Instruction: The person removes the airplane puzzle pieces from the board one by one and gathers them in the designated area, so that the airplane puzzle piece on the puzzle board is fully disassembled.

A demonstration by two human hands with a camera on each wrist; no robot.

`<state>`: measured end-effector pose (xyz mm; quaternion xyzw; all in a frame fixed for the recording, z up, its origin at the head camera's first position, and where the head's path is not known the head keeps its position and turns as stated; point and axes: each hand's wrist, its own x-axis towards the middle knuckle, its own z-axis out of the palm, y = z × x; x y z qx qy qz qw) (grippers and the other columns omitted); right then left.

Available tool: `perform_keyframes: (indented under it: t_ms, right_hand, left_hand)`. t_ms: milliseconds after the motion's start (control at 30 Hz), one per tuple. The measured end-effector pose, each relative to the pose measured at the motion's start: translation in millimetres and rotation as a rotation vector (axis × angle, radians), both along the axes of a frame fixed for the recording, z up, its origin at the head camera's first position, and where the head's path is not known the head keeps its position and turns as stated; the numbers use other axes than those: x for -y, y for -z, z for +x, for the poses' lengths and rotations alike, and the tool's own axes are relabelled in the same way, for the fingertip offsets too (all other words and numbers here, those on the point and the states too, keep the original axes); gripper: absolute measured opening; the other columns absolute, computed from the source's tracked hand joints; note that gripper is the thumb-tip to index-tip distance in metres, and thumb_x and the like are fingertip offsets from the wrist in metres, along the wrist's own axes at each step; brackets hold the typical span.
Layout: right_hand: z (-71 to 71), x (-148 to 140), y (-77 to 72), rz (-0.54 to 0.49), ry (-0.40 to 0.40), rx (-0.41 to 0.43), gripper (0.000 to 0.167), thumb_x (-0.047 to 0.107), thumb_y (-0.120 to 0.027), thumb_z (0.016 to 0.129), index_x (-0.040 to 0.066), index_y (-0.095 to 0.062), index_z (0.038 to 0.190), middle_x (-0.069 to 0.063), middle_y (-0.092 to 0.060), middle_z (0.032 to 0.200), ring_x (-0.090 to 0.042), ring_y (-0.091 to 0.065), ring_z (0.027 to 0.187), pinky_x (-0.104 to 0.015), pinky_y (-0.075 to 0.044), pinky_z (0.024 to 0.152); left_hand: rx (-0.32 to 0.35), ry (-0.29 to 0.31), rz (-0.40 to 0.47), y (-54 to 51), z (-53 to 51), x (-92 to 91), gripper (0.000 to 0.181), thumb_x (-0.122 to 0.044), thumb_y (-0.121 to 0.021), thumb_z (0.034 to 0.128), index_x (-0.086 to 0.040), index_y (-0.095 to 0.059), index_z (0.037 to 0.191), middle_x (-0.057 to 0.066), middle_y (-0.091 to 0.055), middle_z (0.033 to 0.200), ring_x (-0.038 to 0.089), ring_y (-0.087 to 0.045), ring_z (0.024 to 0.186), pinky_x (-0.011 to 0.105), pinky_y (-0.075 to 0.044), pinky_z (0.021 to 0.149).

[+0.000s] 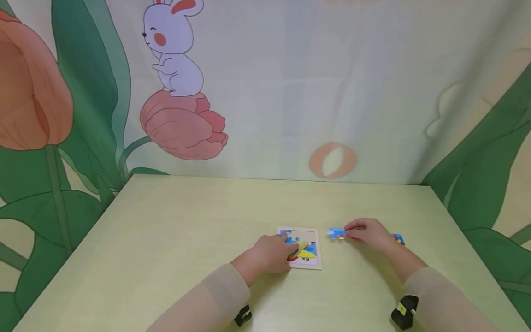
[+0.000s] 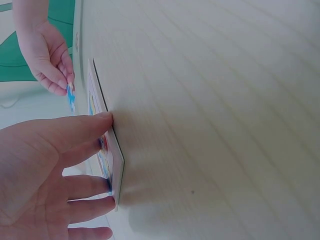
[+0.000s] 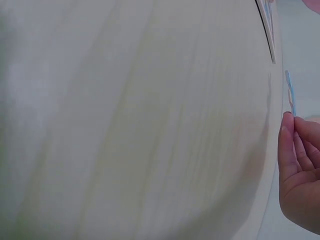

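In the head view a square wooden puzzle board (image 1: 319,258) lies flat on the table, its tray partly filled with a yellow airplane picture. My left hand (image 1: 274,253) rests on the board's left side, fingers fairly straight and spread; the left wrist view has the thumb (image 2: 85,131) at the board's edge. To the right of the board, my right hand (image 1: 369,234) pinches a blue puzzle piece (image 1: 336,233) between thumb and fingers. The right wrist view shows that piece (image 3: 291,92) edge-on, above the tabletop. Another blue and red puzzle piece (image 1: 398,238) lies partly hidden behind the right wrist.
The pale wooden table (image 1: 166,221) stretches out on both sides of the hands. Behind it hangs a curtain (image 1: 269,92) printed with a rabbit and tulips. Black wrist devices (image 1: 405,312) sit under both sleeves.
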<state>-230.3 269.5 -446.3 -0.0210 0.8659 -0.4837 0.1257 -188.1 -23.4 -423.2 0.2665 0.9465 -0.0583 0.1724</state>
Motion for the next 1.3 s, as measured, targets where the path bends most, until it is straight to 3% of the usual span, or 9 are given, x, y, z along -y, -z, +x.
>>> perform_keyframes:
  t_ms: [267,667,1067,1300]
  right_hand:
    - [-0.1,-17,-3.3,0.004,0.042,0.036,0.027,-0.003,-0.065,0.102,-0.021,-0.061,0.122,-0.018,-0.076,0.106,-0.016,-0.073,0.093,-0.028,-0.061,0.081]
    - [-3.9,-43,-1.1,0.017,0.08,0.029,0.033,-0.001,-0.065,0.103,-0.024,-0.057,0.126,-0.017,-0.076,0.105,-0.011,-0.071,0.088,-0.026,-0.061,0.079]
    - [1.0,-58,-13.7,0.045,0.094,0.002,0.034,0.001,-0.063,0.105,-0.025,-0.056,0.125,-0.016,-0.077,0.103,-0.011,-0.074,0.088,-0.021,-0.059,0.076]
    - [-0.4,-62,-6.0,0.094,0.109,0.042,0.029,0.0,-0.063,0.104,-0.022,-0.058,0.123,-0.015,-0.075,0.103,-0.009,-0.068,0.085,-0.02,-0.057,0.073]
  left_hand:
    - [-0.013,0.008,-0.005,1.2,-0.9,-0.4,0.059,-0.04,-0.07,0.1008,-0.033,-0.054,0.158,0.007,-0.047,0.164,0.023,-0.048,0.148,0.039,-0.051,0.105]
    - [-0.004,0.002,-0.005,1.4,-0.2,-0.2,0.061,-0.041,-0.07,0.101,-0.033,-0.053,0.159,0.006,-0.045,0.165,0.023,-0.046,0.149,0.04,-0.049,0.108]
    - [0.007,-0.001,-0.01,1.1,-0.9,-0.9,0.061,-0.041,-0.07,0.1013,-0.033,-0.052,0.159,0.006,-0.044,0.166,0.023,-0.044,0.15,0.039,-0.048,0.109]
    - [0.008,-0.002,-0.016,2.2,-0.5,-1.0,0.062,-0.042,-0.07,0.1011,-0.033,-0.052,0.16,0.006,-0.044,0.166,0.023,-0.044,0.15,0.038,-0.049,0.108]
